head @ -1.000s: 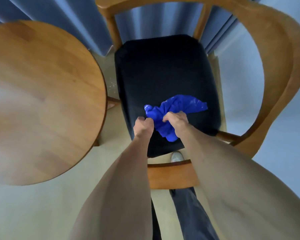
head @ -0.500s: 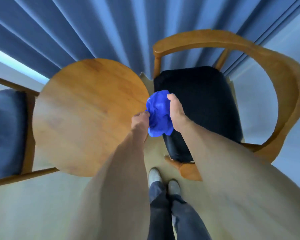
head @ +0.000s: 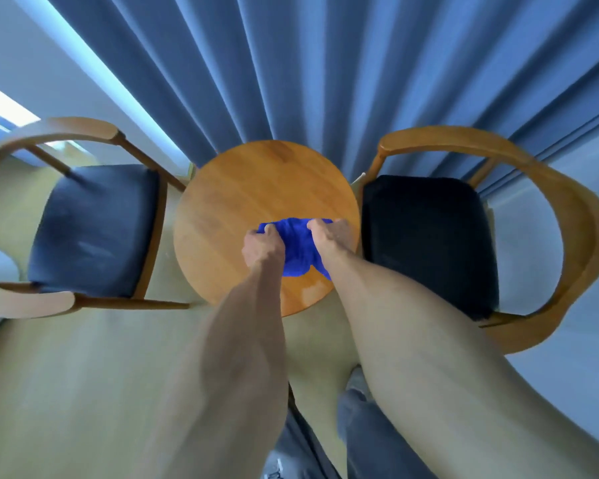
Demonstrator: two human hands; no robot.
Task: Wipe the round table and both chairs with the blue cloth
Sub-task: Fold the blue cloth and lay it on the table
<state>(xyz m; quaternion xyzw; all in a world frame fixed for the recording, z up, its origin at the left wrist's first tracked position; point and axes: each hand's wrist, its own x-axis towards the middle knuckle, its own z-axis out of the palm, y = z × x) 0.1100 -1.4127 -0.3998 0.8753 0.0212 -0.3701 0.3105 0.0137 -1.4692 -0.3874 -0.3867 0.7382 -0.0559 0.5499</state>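
Now both hands, left hand [head: 261, 245] and right hand [head: 332, 236], are gripping the bunched blue cloth [head: 296, 248] between them, over the round tabletop [head: 256, 188].

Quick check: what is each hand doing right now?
Left hand: fingers curled, gripping the blue cloth over the round table.
Right hand: gripping the same cloth.

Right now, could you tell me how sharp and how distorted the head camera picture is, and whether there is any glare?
Head view: strong wide-angle bending, curtain folds fanning out; left chair smeared by motion blur; round table and blue cloth fairly sharp; pale glare patch near the table's front edge; blown-out window at the far left.
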